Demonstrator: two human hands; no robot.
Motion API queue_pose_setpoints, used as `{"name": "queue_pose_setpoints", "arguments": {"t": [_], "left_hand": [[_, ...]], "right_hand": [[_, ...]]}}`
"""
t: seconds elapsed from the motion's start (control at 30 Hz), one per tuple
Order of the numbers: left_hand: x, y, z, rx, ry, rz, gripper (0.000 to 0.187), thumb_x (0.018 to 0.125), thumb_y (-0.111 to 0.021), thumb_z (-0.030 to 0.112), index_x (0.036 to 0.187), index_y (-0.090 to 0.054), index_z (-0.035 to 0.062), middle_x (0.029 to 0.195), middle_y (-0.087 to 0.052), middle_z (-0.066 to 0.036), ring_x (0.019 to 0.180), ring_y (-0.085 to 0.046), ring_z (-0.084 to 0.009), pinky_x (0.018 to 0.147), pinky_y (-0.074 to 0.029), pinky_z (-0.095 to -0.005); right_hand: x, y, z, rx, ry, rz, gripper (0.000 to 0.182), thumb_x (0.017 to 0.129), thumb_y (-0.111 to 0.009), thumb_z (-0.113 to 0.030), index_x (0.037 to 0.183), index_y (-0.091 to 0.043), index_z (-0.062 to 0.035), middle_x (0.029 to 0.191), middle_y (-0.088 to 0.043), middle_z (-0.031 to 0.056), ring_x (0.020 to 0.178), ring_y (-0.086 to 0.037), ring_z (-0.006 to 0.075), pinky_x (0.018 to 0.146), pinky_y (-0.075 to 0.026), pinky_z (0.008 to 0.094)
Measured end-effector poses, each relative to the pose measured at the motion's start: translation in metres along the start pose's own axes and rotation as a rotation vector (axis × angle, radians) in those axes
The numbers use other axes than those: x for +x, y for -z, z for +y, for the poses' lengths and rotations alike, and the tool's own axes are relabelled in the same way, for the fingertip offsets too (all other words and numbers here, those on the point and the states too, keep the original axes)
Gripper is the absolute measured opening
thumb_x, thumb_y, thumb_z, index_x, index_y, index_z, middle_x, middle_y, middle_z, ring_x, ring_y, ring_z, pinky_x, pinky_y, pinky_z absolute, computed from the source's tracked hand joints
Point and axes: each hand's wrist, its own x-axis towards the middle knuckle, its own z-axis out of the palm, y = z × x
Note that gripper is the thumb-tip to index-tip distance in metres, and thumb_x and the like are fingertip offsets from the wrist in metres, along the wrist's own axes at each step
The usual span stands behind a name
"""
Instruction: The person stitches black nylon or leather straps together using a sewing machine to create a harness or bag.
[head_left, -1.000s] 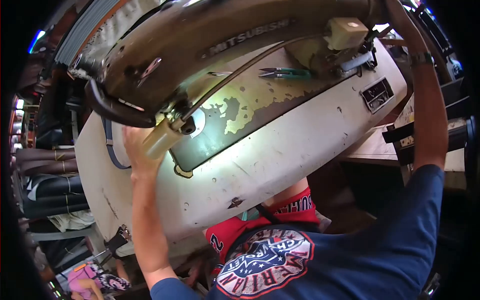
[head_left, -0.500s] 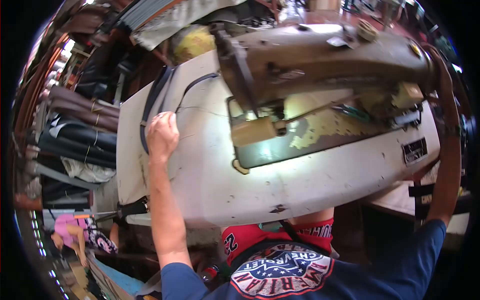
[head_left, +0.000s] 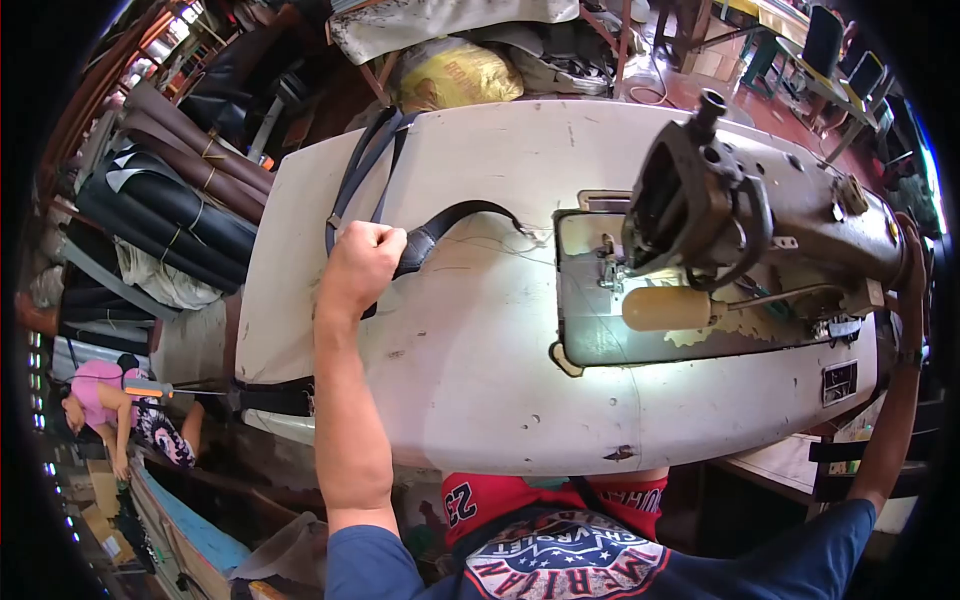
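Note:
My left hand [head_left: 362,262] is closed in a fist around a dark strap [head_left: 452,220] on the left part of the white sewing table [head_left: 470,390]. One end of the strap curves right toward the needle area; more of it loops behind my fist. An industrial sewing machine [head_left: 800,205] stands on the table's right side, its head open at the left end. My right hand [head_left: 912,250] is at the machine's far right end, by the handwheel side, with its fingers mostly hidden. A tan lamp [head_left: 668,308] lights the metal bed plate [head_left: 640,350].
Rolls of dark and brown material [head_left: 160,215] are stacked left of the table. Behind it lies a yellow sack [head_left: 460,75]. A person in a pink top [head_left: 95,390] bends down at the lower left. Chairs [head_left: 825,45] stand at the far right.
My view has shifted, so the machine sits further right and lower. My left hand now grips the strap, with its end drawn out toward the needle. My right hand stays at the machine's right end.

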Motion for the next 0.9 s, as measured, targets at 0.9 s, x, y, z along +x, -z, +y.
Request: {"name": "queue_pose_setpoints", "arguments": {"t": [0.9], "left_hand": [[-0.028, 0.013, 0.012, 0.221, -0.021, 0.191, 0.033, 0.091, -0.057, 0.026, 0.076, -0.068, -0.0018, 0.068, -0.064, -0.023, 0.064, -0.064, -0.0418, 0.063, -0.051, -0.0465]], "right_hand": [[-0.153, -0.182, -0.169, -0.316, 0.634, 0.254, 0.025, 0.097, -0.061, -0.015, 0.120, -0.065, -0.0048, 0.117, -0.066, 0.0072, 0.110, -0.064, 0.0214, 0.100, -0.048, 0.0362]]}}
